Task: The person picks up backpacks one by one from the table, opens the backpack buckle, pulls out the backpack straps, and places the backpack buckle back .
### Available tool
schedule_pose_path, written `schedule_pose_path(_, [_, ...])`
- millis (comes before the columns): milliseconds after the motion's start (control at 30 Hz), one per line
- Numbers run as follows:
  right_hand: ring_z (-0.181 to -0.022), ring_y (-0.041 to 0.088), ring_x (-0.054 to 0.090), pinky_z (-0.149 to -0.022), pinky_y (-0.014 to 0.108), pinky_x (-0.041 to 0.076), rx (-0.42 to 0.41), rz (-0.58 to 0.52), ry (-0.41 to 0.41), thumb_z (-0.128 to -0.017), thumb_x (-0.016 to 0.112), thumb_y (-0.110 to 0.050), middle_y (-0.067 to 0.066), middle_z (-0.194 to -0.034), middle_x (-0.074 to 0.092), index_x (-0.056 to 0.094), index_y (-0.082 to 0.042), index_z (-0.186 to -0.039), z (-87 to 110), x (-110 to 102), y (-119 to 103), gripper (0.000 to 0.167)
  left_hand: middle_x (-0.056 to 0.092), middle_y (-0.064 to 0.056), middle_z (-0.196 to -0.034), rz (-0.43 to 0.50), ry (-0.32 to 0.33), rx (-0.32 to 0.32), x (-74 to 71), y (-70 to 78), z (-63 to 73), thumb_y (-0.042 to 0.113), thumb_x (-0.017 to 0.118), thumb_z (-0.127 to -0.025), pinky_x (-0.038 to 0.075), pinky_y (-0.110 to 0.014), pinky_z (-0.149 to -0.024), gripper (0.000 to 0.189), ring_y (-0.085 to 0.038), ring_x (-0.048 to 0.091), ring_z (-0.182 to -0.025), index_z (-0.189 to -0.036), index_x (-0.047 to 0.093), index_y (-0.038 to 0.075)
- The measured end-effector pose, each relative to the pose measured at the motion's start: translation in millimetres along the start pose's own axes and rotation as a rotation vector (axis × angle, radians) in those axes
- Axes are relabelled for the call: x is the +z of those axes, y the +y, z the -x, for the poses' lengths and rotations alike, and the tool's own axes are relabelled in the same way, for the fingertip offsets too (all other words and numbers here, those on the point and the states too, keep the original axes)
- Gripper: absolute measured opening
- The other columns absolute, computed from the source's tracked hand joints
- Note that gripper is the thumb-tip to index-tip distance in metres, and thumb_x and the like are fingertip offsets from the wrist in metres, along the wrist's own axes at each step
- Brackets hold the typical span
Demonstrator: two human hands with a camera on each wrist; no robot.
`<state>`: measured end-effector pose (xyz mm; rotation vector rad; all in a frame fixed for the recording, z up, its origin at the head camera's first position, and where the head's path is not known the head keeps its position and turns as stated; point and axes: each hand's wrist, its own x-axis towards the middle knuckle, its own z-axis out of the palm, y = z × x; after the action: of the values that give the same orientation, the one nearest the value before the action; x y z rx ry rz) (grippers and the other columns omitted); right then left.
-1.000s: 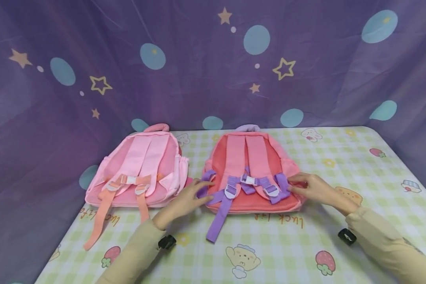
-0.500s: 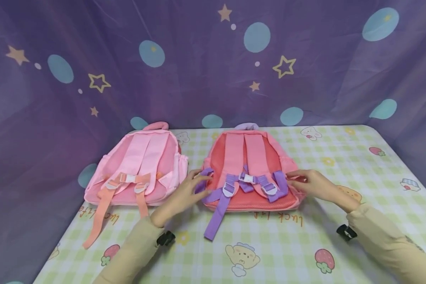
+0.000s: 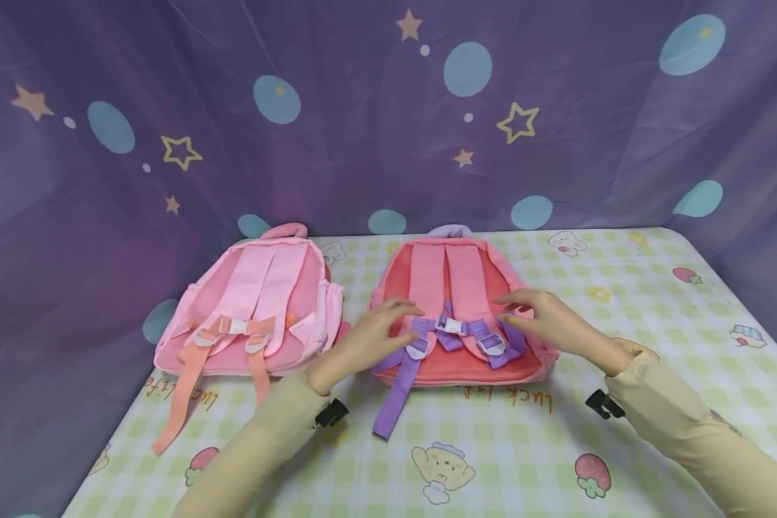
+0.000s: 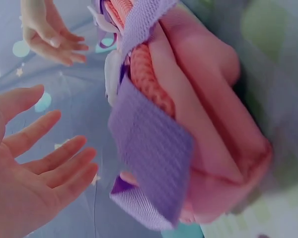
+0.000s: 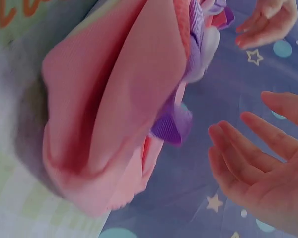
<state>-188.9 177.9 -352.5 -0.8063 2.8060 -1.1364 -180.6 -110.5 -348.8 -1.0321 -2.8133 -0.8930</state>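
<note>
A coral-pink backpack (image 3: 466, 273) lies with its shoulder straps up, in the middle of the head view. Purple webbing (image 3: 396, 403) runs from its straps, and a white buckle (image 3: 450, 326) joins them across the middle. My left hand (image 3: 372, 334) hovers over the bag's left side with fingers spread. Over the right side my right hand (image 3: 550, 320) hovers, fingers loosely bent. Both wrist views show air between the fingers and the bag. Purple strap ends (image 4: 151, 148) stand beside the left hand, and a purple loop (image 5: 174, 124) is near the right.
Left of it lies a lighter pink backpack (image 3: 259, 288) with orange straps (image 3: 184, 403) and its own white buckle (image 3: 236, 327). A green checked cloth (image 3: 524, 446) covers the table. Behind hangs a purple curtain (image 3: 362, 173) with stars and dots.
Both hands have left the sides of the coral-pink backpack, where they were at the purple straps, and have moved up and inward over it. The backpacks have stayed in place.
</note>
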Motion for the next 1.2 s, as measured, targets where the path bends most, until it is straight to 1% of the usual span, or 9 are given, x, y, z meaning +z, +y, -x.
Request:
schedule_pose_path(167, [-0.091,0.028,0.058,-0.079,0.043,0.046,-0.047,-0.001,-0.039,-0.082,0.058,-0.005,0.017,-0.103,0.061,0.06,0.004,-0.108,-8.7,13,-4,0.028,0.052,-0.009,-0.118,-0.009,-0.058,-0.012,9.1,3.5,-13.5,0.02,0.059,-0.085,0.04,-0.037,-0.091,0.033,-0.023,0.05,-0.109,-0.115,0.056,0.007])
schedule_pose_path(233, [-0.091,0.028,0.058,-0.076,0.04,0.048,-0.051,0.001,-0.057,-0.082,0.058,-0.006,0.017,-0.103,0.062,0.06,0.004,-0.108,-12.0,17,-5,0.028,0.052,-0.008,-0.116,-0.006,-0.081,-0.029,12.6,4.1,-17.2,0.02,0.059,-0.085,0.04,-0.034,-0.091,0.034,-0.021,0.05,-0.108,-0.115,0.056,0.006])
schedule_pose_path(333, [-0.09,0.026,0.058,-0.073,0.038,0.048,-0.042,0.022,-0.084,-0.083,0.059,-0.009,0.016,-0.101,0.062,0.06,0.002,-0.108,-16.0,22,-8,0.028,0.052,-0.008,-0.115,0.006,-0.106,-0.054,17.0,3.8,-21.7,0.019,0.06,-0.084,0.04,-0.033,-0.091,0.035,-0.02,0.05,-0.108,-0.116,0.055,0.005])
schedule_pose_path(400, [-0.089,0.025,0.058,-0.072,0.038,0.048,-0.031,0.034,-0.098,-0.083,0.059,-0.011,0.015,-0.1,0.063,0.061,0.002,-0.108,-18.8,25,-9,0.028,0.052,-0.008,-0.115,0.005,-0.113,-0.068,19.3,3.1,-24.7,0.019,0.061,-0.084,0.04,-0.033,-0.092,0.036,-0.02,0.05,-0.108,-0.116,0.055,0.004])
schedule_pose_path(500, [-0.091,0.025,0.058,-0.076,0.04,0.047,-0.014,0.045,-0.112,-0.083,0.06,-0.013,0.014,-0.101,0.063,0.061,0.001,-0.108,-23.2,29,-10,0.029,0.052,-0.008,-0.114,0.0,-0.119,-0.079,22.4,2.0,-29.5,0.018,0.062,-0.083,0.041,-0.033,-0.09,0.036,-0.021,0.051,-0.107,-0.115,0.055,0.004])
schedule_pose_path(600, [-0.093,0.026,0.058,-0.078,0.04,0.048,-0.007,0.032,-0.131,-0.082,0.061,-0.013,0.014,-0.102,0.063,0.06,0.002,-0.108,-27.6,33,-10,0.03,0.054,-0.009,-0.112,-0.001,-0.129,-0.085,25.3,0.9,-34.0,0.016,0.062,-0.083,0.042,-0.033,-0.089,0.034,-0.021,0.051,-0.105,-0.114,0.055,0.004])
schedule_pose_path(800, [-0.091,0.026,0.06,-0.074,0.034,0.05,0.003,0.032,-0.169,-0.081,0.063,-0.011,0.015,-0.099,0.063,0.06,0.004,-0.107,-36.7,40,-10,0.031,0.057,-0.007,-0.108,-0.019,-0.141,-0.087,31.3,-4.4,-40.5,0.014,0.062,-0.083,0.043,-0.031,-0.086,0.031,-0.018,0.053,-0.101,-0.112,0.057,0.006])
schedule_pose_path(967, [-0.087,0.026,0.061,-0.074,0.034,0.049,-0.011,0.051,-0.177,-0.078,0.065,-0.008,0.016,-0.095,0.064,0.061,0.005,-0.103,-43.0,44,-9,0.029,0.058,-0.005,-0.108,-0.03,-0.151,-0.096,34.5,-8.1,-43.9,0.017,0.062,-0.083,0.042,-0.029,-0.088,0.032,-0.017,0.053,-0.103,-0.113,0.056,0.007])
schedule_pose_path(1200, [-0.087,0.024,0.06,-0.076,0.036,0.048,0.022,0.084,-0.186,-0.076,0.066,-0.007,0.012,-0.092,0.065,0.064,0.003,-0.099,-47.7,46,-11,0.025,0.061,-0.007,-0.105,-0.031,-0.157,-0.078,37.1,-11.3,-48.2,0.014,0.062,-0.083,0.043,-0.029,-0.087,0.03,-0.018,0.055,-0.101,-0.111,0.057,0.005])
